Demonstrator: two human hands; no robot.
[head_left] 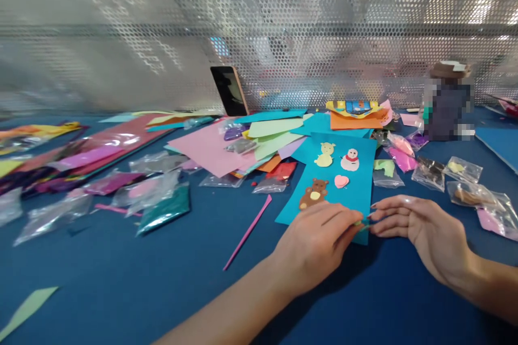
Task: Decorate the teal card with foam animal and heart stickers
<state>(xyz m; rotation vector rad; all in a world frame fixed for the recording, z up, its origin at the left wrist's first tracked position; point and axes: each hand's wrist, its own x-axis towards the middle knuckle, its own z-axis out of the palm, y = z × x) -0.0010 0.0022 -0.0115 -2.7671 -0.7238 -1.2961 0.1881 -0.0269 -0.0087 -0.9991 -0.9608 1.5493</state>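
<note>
My left hand (318, 242) is closed in a pinch over the lower part of a blue paper sheet (336, 195). Between its fingertips a small green paper piece (358, 222) shows, mostly covered. My right hand (429, 240) faces it from the other side, fingers stretched out and tips close to the piece; whether they touch it is unclear. Stuck on the sheet are a yellow bear (325, 155), a pale snowman (350, 160) with a red scarf, a pink heart (341, 181) and a brown bear (314, 192), partly covered by my left hand.
Colored papers (218, 145) pile up behind the sheet. A phone (229, 90) leans on a perforated metal screen (259, 27). Clear bags with scraps (162, 213) lie left, more bags (473, 194) right. A pink strip (247, 233) and green scrap (30, 310) lie on the blue table.
</note>
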